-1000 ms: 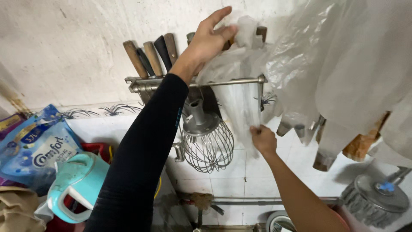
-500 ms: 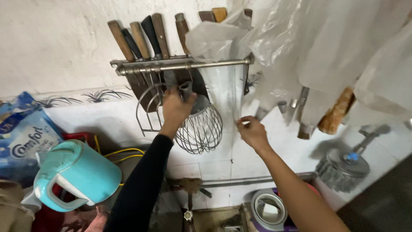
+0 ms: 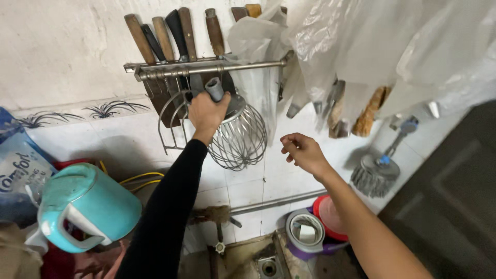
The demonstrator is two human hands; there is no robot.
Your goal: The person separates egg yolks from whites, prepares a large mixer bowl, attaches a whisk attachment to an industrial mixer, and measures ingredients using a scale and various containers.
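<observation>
The wire whisk (image 3: 236,135) hangs from the metal rail (image 3: 206,68), crowded by knives (image 3: 175,36) above and a plastic bag (image 3: 258,77) beside it. The left hand (image 3: 206,111) is clamped around its neck. The right hand (image 3: 302,151) hovers loosely curled, holding nothing, with bare tiled wall around it.

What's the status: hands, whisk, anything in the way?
Left hand gripping the wire whisk at its neck, by the knife rail. Right hand free, loosely curled. Hanging plastic bag close beside the whisk.

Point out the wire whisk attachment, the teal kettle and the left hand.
wire whisk attachment (image 3: 238,144), head view, on its wire cage.
teal kettle (image 3: 95,204), head view, on its rounded body.
left hand (image 3: 206,111), head view, on the back of the hand gripping the whisk's top.
</observation>
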